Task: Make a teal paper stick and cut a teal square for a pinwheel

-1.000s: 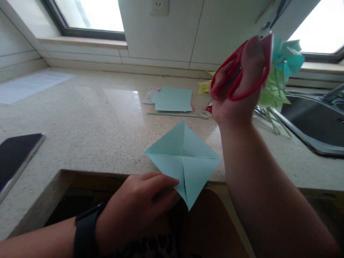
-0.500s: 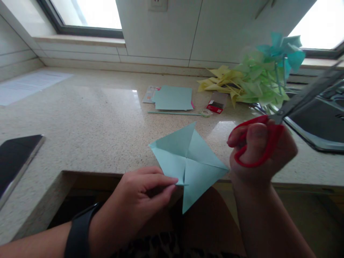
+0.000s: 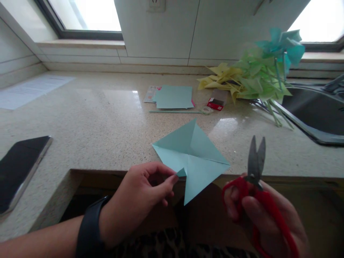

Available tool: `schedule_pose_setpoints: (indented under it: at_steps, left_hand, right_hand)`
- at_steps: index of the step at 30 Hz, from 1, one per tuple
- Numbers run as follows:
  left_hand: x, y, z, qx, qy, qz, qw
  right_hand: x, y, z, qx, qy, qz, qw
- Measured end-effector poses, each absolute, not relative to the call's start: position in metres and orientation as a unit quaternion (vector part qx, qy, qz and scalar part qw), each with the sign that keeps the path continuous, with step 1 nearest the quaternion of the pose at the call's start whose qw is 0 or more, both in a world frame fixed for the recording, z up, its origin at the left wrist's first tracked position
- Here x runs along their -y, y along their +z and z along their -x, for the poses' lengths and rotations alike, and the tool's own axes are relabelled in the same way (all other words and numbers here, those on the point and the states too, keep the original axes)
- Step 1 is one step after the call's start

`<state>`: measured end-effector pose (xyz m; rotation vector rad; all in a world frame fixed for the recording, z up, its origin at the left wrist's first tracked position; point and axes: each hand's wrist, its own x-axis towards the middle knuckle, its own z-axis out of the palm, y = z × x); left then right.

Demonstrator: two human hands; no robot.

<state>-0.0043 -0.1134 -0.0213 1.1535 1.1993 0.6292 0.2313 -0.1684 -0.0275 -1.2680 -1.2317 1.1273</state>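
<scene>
A pale blue-green sheet of paper, creased along its diagonals, lies partly on the counter with its near corner past the edge. A slit runs inward from that near corner. My left hand pinches the flap on the left of the slit between thumb and fingers, bending it up. Off to the right, my right hand holds red-handled scissors around their handles, with the blades slightly apart and pointing away from me. The scissors are apart from the paper.
Behind lie stacked paper squares, a thin stick, a roll of tape and a small red box. Paper pinwheels rest by the sink. A phone and a printed sheet are on the left.
My right hand has lowered the scissors toward me, turning the blades from rightward to forward with the tips apart. My left hand has bent up the paper's flap beside the slit.
</scene>
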Motion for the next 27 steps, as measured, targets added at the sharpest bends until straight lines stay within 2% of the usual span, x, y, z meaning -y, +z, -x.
schedule_pose_setpoints:
  at_steps: [7, 20, 27]
  left_hand:
    - [0.12, -0.019, 0.004, -0.503, 0.281, -0.508, 0.64]
    - [0.125, -0.019, 0.005, -0.453, 0.308, -0.675, 0.495]
    - [0.129, -0.021, 0.002, -0.466, 0.317, -0.578, 0.591]
  right_hand:
    - [0.167, -0.022, -0.201, 0.471, 0.482, 0.577, 0.461]
    - [0.157, -0.025, -0.187, 0.436, 0.499, 0.565, 0.491]
    - [0.159, -0.029, -0.183, 0.413, 0.507, 0.552, 0.517]
